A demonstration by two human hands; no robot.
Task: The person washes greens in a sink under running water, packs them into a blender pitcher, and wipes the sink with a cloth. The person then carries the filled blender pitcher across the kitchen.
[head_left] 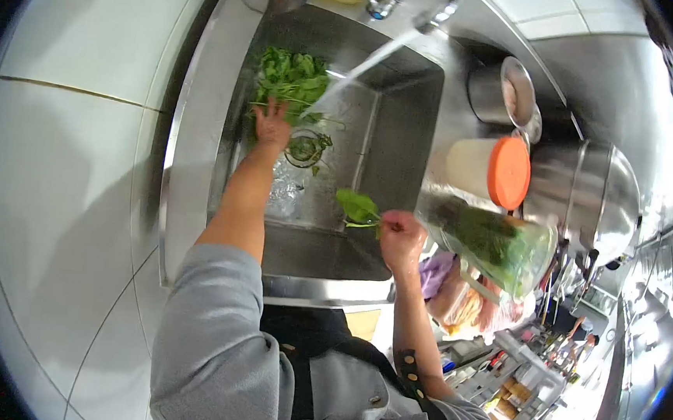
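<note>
A pile of leafy greens (293,78) lies in the far left corner of the steel sink (403,148). My left hand (272,123) reaches to the near edge of that pile, its fingers spread and touching the stems. Over the sink's right side, my right hand (402,238) is closed in a pinch on the stem of a leafy green sprig (358,207), whose leaf points left. Water runs from the faucet (436,18) in a slanting stream beside the pile. Bits of leaf gather around the drain (303,149) close to my left wrist.
Right of the sink stand a clear container of greens (498,245), a white tub with an orange lid (509,174), a steel pot (588,188) and a metal canister (501,93). Bagged food (478,302) sits nearer me. A person (578,332) is in the background.
</note>
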